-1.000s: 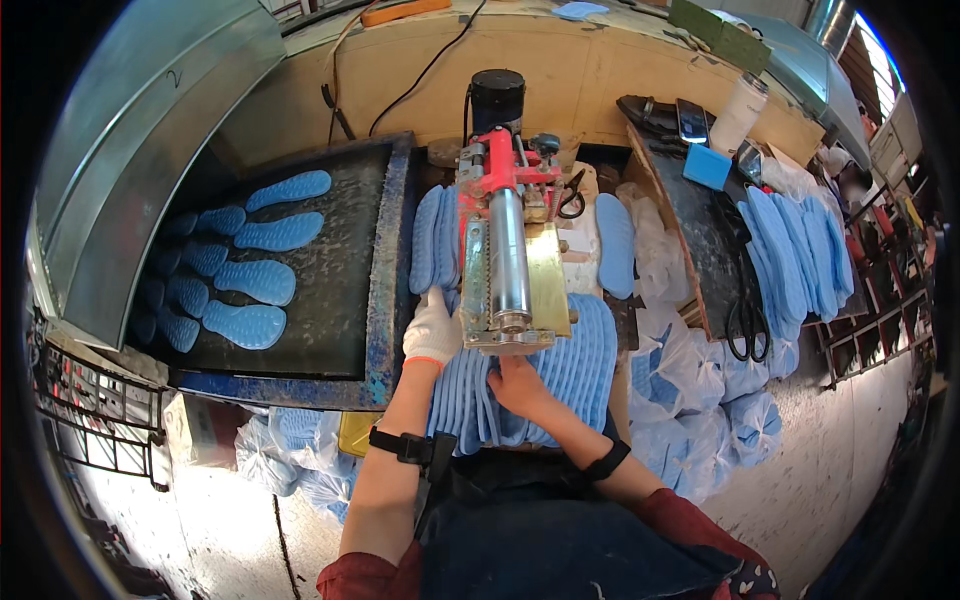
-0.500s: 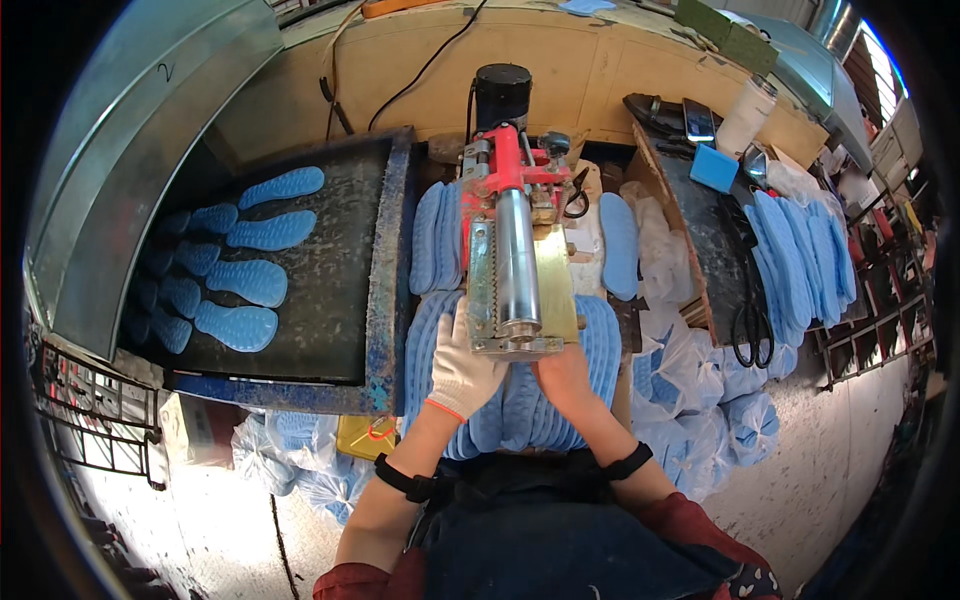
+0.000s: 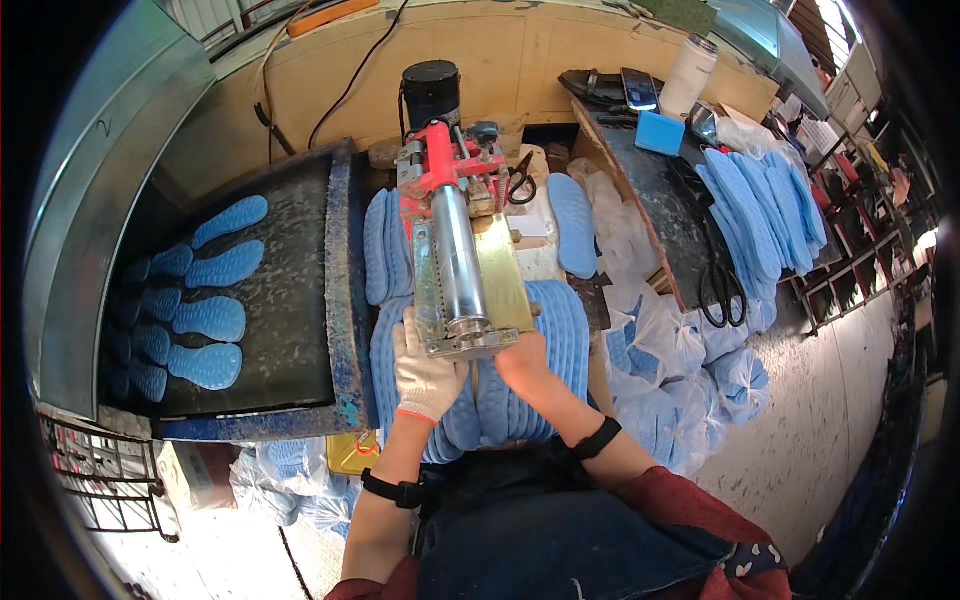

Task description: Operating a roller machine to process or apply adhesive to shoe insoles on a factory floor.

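My gloved left hand (image 3: 428, 370) and bare right hand (image 3: 522, 362) both press on the blue soles (image 3: 560, 340) at the near end of the roller machine (image 3: 460, 270).

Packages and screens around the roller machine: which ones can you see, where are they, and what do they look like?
Clear plastic bags: heaped right of the machine, holding blue insoles.
More bags: low on the left, same blue contents.
Phone: dark flat screen, far right bench.
Blue box: small, beside the phone.
White cup: tall cylinder with dark lid.
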The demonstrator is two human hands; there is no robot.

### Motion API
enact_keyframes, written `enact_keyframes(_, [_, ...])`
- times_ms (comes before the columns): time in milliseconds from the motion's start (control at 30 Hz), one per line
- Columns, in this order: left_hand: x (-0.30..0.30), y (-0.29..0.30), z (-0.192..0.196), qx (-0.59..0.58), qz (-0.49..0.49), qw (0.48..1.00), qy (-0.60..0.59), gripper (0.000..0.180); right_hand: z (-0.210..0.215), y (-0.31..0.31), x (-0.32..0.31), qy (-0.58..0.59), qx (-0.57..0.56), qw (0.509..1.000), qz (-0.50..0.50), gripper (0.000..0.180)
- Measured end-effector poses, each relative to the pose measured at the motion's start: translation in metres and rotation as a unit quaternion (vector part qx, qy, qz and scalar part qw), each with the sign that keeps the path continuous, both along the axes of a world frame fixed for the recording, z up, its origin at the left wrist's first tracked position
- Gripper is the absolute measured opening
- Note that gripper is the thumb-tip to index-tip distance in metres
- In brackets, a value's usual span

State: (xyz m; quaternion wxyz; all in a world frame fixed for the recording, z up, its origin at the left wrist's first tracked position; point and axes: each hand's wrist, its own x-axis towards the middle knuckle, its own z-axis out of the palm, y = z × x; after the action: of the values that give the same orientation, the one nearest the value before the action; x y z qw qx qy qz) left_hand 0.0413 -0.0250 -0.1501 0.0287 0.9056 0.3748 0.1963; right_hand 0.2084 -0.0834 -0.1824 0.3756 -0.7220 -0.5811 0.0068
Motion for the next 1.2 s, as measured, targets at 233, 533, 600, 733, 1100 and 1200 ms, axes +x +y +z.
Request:
enact_keyframes(233, [-0.001,0.002,0.0,0.01,-0.009,1.0,-0.003,0.051,0.015,0.006,0.023,0.09,-0.058,0.994,0.033,0.02])
enact_keyframes(533, [0.0,0.001,0.002,0.001,0.011,1.0,0.002,0.054,0.058,-0.046,0.075,0.677,0.045,0.732,-0.054,0.021])
enact_keyframes(600, [0.001,0.001,0.0,0.017,0.0,1.0,0.006,0.053,0.08,-0.054,0.079,0.76,0.084,0.644,-0.015,0.027])
enact_keyframes(733, [0.002,0.001,-0.002,-0.004,0.01,1.0,-0.004,0.053,0.133,-0.065,0.071,0.516,0.05,0.855,0.014,0.048])
enact_keyframes(1100, [-0.016,-0.014,0.034,-0.012,-0.049,0.979,-0.198,0.049,0.189,-0.069,0.013,-0.082,-0.058,0.99,0.103,0.051])
enact_keyframes(1200, [-0.03,-0.026,0.056,-0.095,-0.052,0.962,-0.252,0.04,0.194,-0.08,0.032,-0.035,-0.05,0.977,0.205,0.057])
